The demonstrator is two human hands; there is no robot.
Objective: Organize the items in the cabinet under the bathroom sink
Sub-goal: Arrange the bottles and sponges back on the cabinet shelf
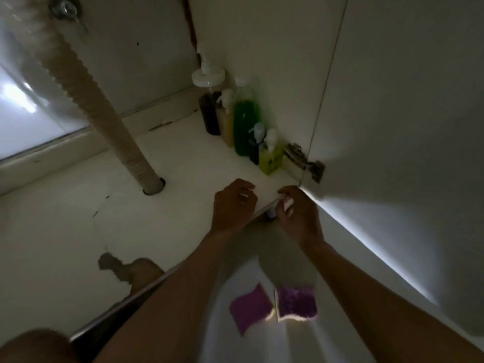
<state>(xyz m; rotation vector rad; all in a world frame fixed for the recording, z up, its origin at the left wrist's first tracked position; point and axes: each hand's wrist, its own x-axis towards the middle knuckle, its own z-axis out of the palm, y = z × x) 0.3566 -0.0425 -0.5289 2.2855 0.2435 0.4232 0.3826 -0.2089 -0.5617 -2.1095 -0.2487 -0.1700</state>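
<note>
Pinching a small pale object point(286, 204) at the front edge of the white cabinet floor point(183, 163), right hand point(296, 213) should seat it upright beside the yellow-green pump bottle point(271, 158); left hand point(233, 203) curled, contents indiscernible.

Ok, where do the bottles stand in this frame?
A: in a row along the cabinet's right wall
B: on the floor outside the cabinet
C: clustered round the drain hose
A: the bottles line up against the right wall, ending near the door hinge, well apart from the drain hose.
</note>
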